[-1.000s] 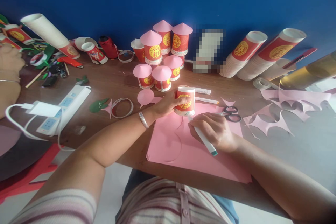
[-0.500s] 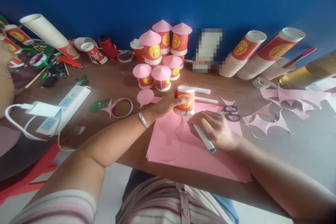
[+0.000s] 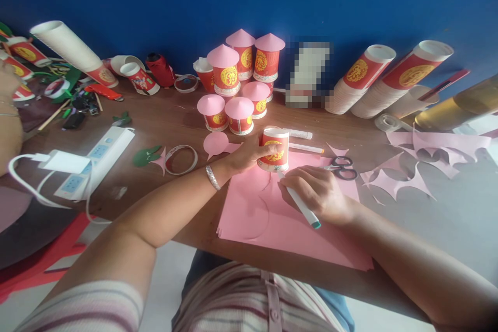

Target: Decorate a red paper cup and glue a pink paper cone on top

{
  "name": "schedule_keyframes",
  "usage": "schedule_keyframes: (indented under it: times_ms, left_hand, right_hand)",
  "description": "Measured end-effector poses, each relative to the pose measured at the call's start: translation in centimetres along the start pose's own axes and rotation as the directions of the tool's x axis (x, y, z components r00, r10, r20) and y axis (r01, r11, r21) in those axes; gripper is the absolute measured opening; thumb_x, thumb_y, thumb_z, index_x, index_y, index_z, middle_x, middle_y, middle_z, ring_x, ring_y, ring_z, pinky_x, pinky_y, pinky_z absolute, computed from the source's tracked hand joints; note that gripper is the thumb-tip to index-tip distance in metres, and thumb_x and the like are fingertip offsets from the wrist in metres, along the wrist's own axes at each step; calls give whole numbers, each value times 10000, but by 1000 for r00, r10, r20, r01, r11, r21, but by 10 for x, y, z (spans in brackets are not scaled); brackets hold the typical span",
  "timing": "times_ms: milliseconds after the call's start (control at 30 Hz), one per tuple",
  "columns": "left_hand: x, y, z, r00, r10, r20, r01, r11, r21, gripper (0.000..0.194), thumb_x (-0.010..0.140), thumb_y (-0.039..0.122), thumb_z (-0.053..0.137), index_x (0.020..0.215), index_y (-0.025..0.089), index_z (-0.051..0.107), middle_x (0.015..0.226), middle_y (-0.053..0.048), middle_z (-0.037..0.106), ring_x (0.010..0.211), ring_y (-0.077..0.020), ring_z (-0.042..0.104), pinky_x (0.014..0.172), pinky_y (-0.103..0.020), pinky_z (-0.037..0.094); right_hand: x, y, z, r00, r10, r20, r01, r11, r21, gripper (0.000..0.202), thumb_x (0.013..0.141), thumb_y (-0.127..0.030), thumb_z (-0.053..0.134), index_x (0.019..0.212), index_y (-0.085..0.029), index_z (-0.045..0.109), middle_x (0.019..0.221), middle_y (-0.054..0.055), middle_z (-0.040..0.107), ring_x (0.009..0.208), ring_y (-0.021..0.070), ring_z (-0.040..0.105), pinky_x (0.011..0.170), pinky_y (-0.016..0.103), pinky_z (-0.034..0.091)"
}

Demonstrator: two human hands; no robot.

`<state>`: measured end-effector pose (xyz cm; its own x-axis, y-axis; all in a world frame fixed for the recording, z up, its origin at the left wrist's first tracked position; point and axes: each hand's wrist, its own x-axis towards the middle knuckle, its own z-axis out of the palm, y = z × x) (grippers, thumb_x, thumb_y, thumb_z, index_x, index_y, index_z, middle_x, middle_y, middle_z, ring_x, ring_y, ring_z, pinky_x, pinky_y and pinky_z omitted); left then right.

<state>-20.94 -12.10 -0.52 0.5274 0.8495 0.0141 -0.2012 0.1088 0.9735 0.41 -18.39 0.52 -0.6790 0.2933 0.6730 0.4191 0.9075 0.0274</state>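
Note:
Wrapped around a red and white paper cup, my left hand keeps it just above the pink paper sheets. A yellow round emblem decorates the cup, and green marks show on the white band at its lower edge. My right hand is closed on a white marker pen with a teal end. The marker's tip is close to the cup's lower band; whether it touches, I cannot tell. Two more markers lie behind the cup. Scissors rest beside my right hand.
Several cups with pink cone roofs stand behind my hands. Stacked paper cups lean at the back right. Pink scraps lie at right. A power strip with cables and a paper ring are at left. Part of another person shows at far left.
The marker tip has shifted slightly away from the cup's lower band, where more green marks now show. The left hand and cup have hardly moved.

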Motion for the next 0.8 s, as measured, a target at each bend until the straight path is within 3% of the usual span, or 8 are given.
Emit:
schedule_keyframes:
  times_ms: [167,433,800]
  left_hand:
    - [0,1,1,1000,21,4,-21,1000,-15,388,834,460,857,968,181,622,824,0,620,802,-145,588,785,-299,500]
    - [1,1,1,999,44,0,-44,999,-21,408,807,439,860,1009,171,626,964,-49,679,903,-184,636,832,-326,524]
    - [-2,12,4,998,53,18,-54,997,61,363,853,466,806,963,169,628,926,-60,688,889,-196,642,806,-316,535]
  right_hand:
    - [0,0,-1,1000,-6,-9,6,1000,5,183,972,-32,622,1000,-200,555,702,-41,626,601,123,597,546,273,504]
    - [1,1,-1,998,-5,-62,6,1000,2,207,947,-19,631,991,-211,565,698,-48,615,599,119,584,549,266,499]
    - [-1,5,1,997,5,-76,-7,1000,-25,202,963,-26,634,1012,-209,564,722,-37,636,617,120,592,568,269,492]
